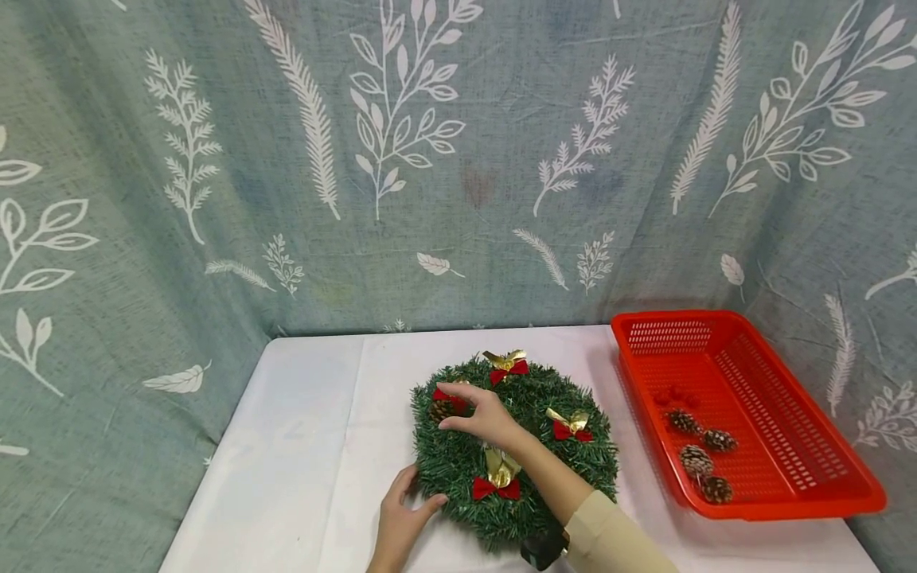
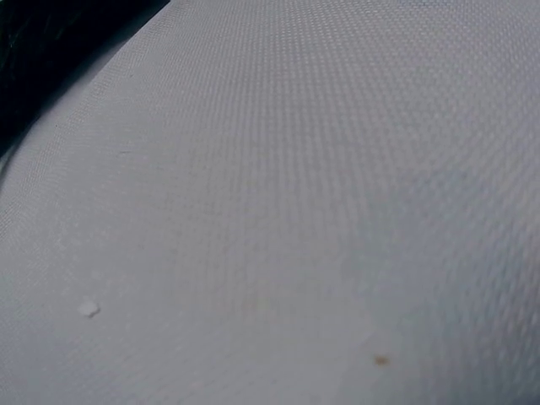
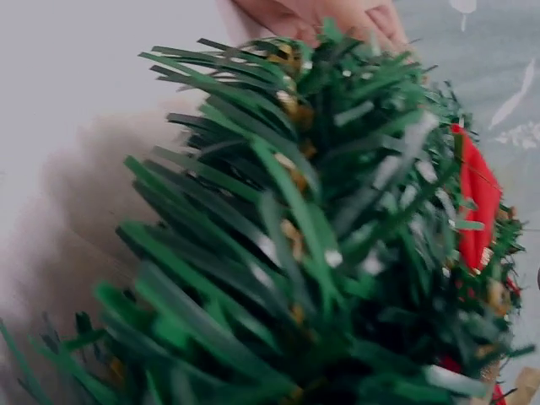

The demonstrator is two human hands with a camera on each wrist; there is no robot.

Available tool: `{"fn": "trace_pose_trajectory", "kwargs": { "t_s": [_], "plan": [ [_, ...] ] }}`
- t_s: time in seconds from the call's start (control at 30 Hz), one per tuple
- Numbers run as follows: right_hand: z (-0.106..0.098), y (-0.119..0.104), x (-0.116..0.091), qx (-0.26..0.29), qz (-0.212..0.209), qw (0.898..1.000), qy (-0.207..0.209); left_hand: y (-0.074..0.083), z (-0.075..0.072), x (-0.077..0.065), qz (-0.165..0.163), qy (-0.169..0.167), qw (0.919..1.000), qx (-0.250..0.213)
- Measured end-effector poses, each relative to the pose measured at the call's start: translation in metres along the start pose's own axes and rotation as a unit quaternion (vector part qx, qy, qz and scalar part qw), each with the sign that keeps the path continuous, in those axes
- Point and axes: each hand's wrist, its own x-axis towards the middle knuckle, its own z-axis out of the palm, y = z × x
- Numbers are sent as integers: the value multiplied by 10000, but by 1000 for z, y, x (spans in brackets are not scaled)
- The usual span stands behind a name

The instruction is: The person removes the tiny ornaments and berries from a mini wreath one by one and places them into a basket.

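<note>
A round green artificial wreath (image 1: 516,517) lies on the white-covered table, trimmed with red-and-gold bows (image 1: 571,426) and a pine cone (image 1: 442,411). My left hand (image 1: 403,517) holds its lower left rim, thumb and fingers parted against the greenery. Above the upper left of the wreath, my right hand (image 1: 483,414) spreads thumb and fingers on either side of the pine cone and a red bow; contact is unclear. In the right wrist view, wreath bristles (image 3: 278,211) fill the middle, with a hand (image 3: 337,15) at their far edge. The left wrist view shows only cloth and a dark corner.
To the right stands a red plastic basket (image 1: 777,509), holding several pine cones (image 1: 695,460) and small red items (image 1: 675,395). White cloth (image 1: 301,446) covers the table. A grey-green patterned curtain (image 1: 458,302) hangs behind and at both sides.
</note>
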Motion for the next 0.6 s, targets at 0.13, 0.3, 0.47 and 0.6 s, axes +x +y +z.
{"fn": "trace_pose_trajectory", "kwargs": {
  "t_s": [0.13,0.3,0.47,0.6],
  "plan": [
    [7,6,2,-208,58,9997,-69,-2,0,0,67,6,10000,-37],
    [13,12,1,-210,215,9995,-19,-2,1,1,130,30,9999,46],
    [16,16,0,-168,421,9990,23,-2,1,1,120,46,9999,87],
    [19,20,2,-382,502,9980,88,-2,0,1,-39,-12,10000,29]
  ]
}}
